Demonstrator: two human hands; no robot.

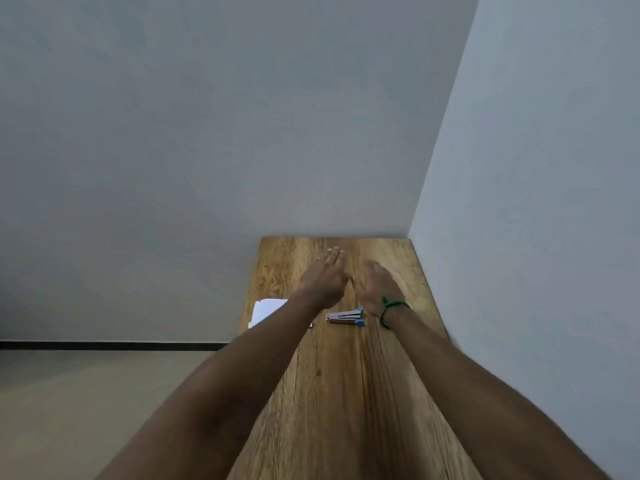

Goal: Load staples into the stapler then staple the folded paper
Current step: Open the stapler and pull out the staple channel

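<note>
On my far left the room is bare: a grey wall (173,133) runs down to a dark baseboard strip (104,345), and below that lies pale floor (69,410). The wooden table (346,393) begins past that, a long plank-grained top pushed into the corner where the grey wall meets a lighter wall (554,168) on my right.

Near the table's left edge lies the folded paper (268,308), white, flat on the wood, partly hidden under my left forearm. My left hand (327,277) reaches beyond it toward the far end of the table, fingers stretched out flat and together, holding nothing.

Just right of the paper, between my two wrists, the stapler (345,317) lies on the wood, grey with blue ends, its two arms looking slightly parted; neither hand touches it. I cannot make out any staples.

My right hand (379,289) lies beside the left one, the two nearly touching, its fingers loose and curled downward, also empty. A green cord bracelet (389,308) circles that wrist.
</note>
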